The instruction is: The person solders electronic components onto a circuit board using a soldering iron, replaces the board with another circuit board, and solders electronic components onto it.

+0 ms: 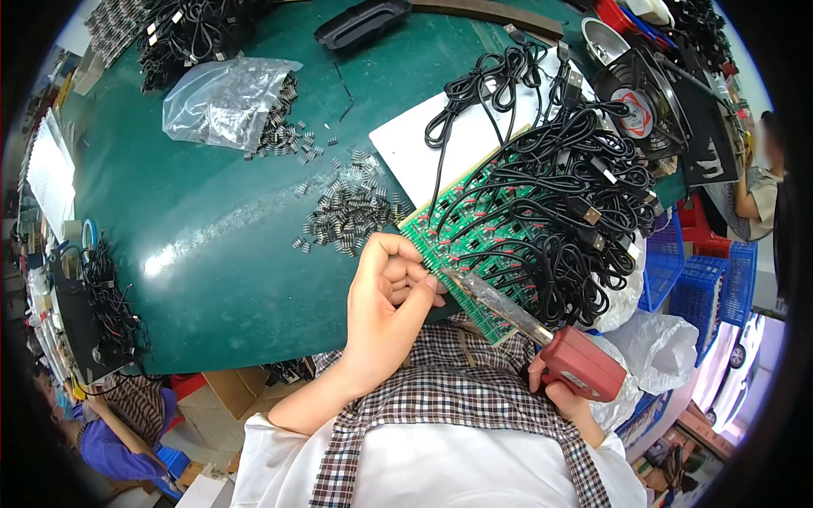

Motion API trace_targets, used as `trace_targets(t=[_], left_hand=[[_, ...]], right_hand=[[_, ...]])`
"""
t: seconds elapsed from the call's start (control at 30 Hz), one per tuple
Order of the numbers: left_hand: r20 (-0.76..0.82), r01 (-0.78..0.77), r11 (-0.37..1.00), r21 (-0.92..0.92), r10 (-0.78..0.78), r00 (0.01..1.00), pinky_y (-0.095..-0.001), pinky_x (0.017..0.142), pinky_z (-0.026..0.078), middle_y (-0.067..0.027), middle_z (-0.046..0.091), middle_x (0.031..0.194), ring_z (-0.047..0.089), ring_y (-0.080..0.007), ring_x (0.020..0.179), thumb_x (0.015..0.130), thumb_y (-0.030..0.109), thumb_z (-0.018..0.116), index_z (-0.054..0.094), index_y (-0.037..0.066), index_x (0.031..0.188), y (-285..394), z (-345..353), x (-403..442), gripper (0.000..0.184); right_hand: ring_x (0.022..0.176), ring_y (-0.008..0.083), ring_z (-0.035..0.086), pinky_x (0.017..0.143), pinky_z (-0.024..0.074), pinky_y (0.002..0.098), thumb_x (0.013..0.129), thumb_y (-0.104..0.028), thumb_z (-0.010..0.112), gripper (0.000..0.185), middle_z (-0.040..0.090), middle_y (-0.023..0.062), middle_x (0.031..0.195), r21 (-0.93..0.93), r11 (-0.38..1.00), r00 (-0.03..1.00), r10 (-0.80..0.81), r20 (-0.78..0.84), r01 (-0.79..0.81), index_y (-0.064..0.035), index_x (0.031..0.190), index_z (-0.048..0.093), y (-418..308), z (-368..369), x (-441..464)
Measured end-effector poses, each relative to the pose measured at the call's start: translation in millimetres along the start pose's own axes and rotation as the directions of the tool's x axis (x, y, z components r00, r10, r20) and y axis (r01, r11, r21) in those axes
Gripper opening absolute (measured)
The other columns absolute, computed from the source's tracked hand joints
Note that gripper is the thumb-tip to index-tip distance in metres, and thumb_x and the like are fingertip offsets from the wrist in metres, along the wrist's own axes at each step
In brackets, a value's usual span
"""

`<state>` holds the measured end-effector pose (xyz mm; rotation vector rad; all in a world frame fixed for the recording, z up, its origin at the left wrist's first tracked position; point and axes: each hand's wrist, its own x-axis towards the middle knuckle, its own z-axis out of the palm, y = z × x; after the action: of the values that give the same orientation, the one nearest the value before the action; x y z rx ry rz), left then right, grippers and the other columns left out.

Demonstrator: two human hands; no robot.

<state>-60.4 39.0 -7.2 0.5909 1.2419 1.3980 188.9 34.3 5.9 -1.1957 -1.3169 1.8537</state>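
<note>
My left hand (pixel 385 309) is closed in a pinch at the near left edge of a green circuit board panel (pixel 491 326). Whatever its thumb and forefinger hold is too small to make out. My right hand (pixel 563 396) grips the red handle of a soldering gun (pixel 584 364), whose tip points left and reaches the board edge beside my left thumb. Black USB cables (pixel 559 186) lie coiled across the panel, their ends running to the boards. Just beyond my left hand, small pin connectors (pixel 347 212) lie in a loose heap.
A clear plastic bag (pixel 220 102) spills more connectors on the green table (pixel 212 288). At the back are a black tray (pixel 362 24) and a cable bundle (pixel 190 34). A fan (pixel 639 106) stands right, near blue crates (pixel 699 288). Other people sit at both sides.
</note>
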Motion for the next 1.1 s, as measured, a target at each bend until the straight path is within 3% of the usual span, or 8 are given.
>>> trace_targets(t=[0.23, 0.4, 0.63, 0.7, 0.83, 0.93, 1.0, 1.1], left_hand=[[-0.006, -0.011, 1.0, 0.01, 0.011, 1.0, -0.0233, 0.062, 0.05, -0.0074, 0.056, 0.078, 0.056, -0.0109, 0.07, 0.081, -0.007, 0.048, 0.036, 0.004, 0.096, -1.8, -1.4, 1.3, 0.022], [-0.004, -0.019, 1.0, 0.011, 0.019, 1.0, -0.0233, 0.062, 0.05, -0.0074, 0.056, 0.078, 0.056, -0.0108, 0.07, 0.081, -0.007, 0.048, 0.036, 0.004, 0.096, -1.7, -1.0, 1.4, 0.022], [-0.007, -0.015, 1.0, 0.023, 0.015, 1.0, -0.0231, 0.062, 0.049, -0.0067, 0.056, 0.079, 0.056, -0.0104, 0.07, 0.08, -0.007, 0.047, 0.036, 0.004, 0.096, -2.1, -0.5, 1.0, 0.022], [-0.008, -0.017, 1.0, 0.022, 0.018, 1.0, -0.0231, 0.062, 0.049, -0.0066, 0.056, 0.079, 0.056, -0.0103, 0.07, 0.08, -0.007, 0.047, 0.036, 0.004, 0.096, -2.0, 0.0, 1.0, 0.022], [-0.016, -0.025, 1.0, 0.004, 0.025, 1.0, -0.023, 0.062, 0.049, -0.0062, 0.056, 0.079, 0.056, -0.01, 0.07, 0.08, -0.008, 0.047, 0.036, 0.004, 0.096, -3.5, 0.7, 0.7, 0.023], [-0.022, -0.024, 1.0, 0.011, 0.024, 0.999, -0.0231, 0.062, 0.05, -0.006, 0.056, 0.078, 0.055, -0.0099, 0.07, 0.08, -0.008, 0.047, 0.036, 0.004, 0.096, -3.1, 1.0, 0.4, 0.022], [-0.023, -0.024, 1.0, 0.012, 0.025, 0.999, -0.0231, 0.062, 0.05, -0.0059, 0.055, 0.078, 0.055, -0.0098, 0.07, 0.08, -0.008, 0.047, 0.036, 0.004, 0.096, -3.1, 0.9, 0.1, 0.022], [-0.025, -0.025, 1.0, 0.009, 0.025, 0.999, -0.0232, 0.062, 0.05, -0.0056, 0.055, 0.078, 0.055, -0.0098, 0.07, 0.08, -0.008, 0.047, 0.036, 0.004, 0.096, -3.9, 1.2, 0.1, 0.022]], right_hand=[[0.064, 0.0162, 0.061, 0.062, 0.0483, 0.025, 0.066, -0.012, 0.071, 0.035, 0.063, 0.0056, 0.076, -0.253, 0.967, 0.997, -0.049, -0.06, 0.032, 0.0012, 0.095, 0.057, 5.0, -2.3, -5.2], [0.064, 0.021, 0.062, 0.062, 0.0496, 0.0265, 0.066, -0.011, 0.068, 0.031, 0.063, 0.0067, 0.075, -0.582, 0.812, 0.991, -0.108, -0.085, 0.039, -0.0016, 0.093, 0.058, 23.6, -9.9, -10.5], [0.062, 0.021, 0.061, 0.058, 0.0483, 0.0274, 0.066, -0.018, 0.069, 0.028, 0.062, 0.0058, 0.074, -0.592, 0.801, 0.99, -0.138, -0.027, 0.096, -0.0034, 0.087, 0.061, 12.7, -7.2, -7.5], [0.062, 0.0208, 0.06, 0.058, 0.0478, 0.0277, 0.067, -0.025, 0.069, 0.027, 0.062, 0.0056, 0.075, -0.261, 0.965, 1.0, -0.002, -0.02, -0.003, -0.0049, 0.084, 0.062, 2.4, -4.9, -5.0], [0.062, 0.0205, 0.061, 0.059, 0.0482, 0.0273, 0.069, -0.029, 0.067, 0.028, 0.062, 0.0056, 0.075, -0.433, 0.9, 0.996, -0.073, -0.055, 0.042, -0.0057, 0.082, 0.062, 6.3, -5.1, -7.6], [0.063, 0.0213, 0.061, 0.059, 0.0487, 0.0279, 0.066, -0.024, 0.069, 0.024, 0.062, 0.0057, 0.076, -0.366, 0.929, 0.995, -0.089, -0.053, 0.064, -0.0066, 0.082, 0.063, 12.1, -7.5, -8.2], [0.063, 0.0229, 0.061, 0.06, 0.0495, 0.029, 0.061, -0.016, 0.07, 0.024, 0.063, 0.0065, 0.078, -0.607, 0.793, 0.991, -0.118, -0.067, 0.054, -0.0068, 0.082, 0.063, 22.5, -11.5, -12.8], [0.065, 0.0243, 0.062, 0.06, 0.0503, 0.0296, 0.058, -0.01, 0.07, 0.025, 0.063, 0.0071, 0.078, -0.561, 0.827, 0.989, -0.112, -0.096, 0.039, -0.0072, 0.083, 0.063, 16.6, -5.8, -8.1]])
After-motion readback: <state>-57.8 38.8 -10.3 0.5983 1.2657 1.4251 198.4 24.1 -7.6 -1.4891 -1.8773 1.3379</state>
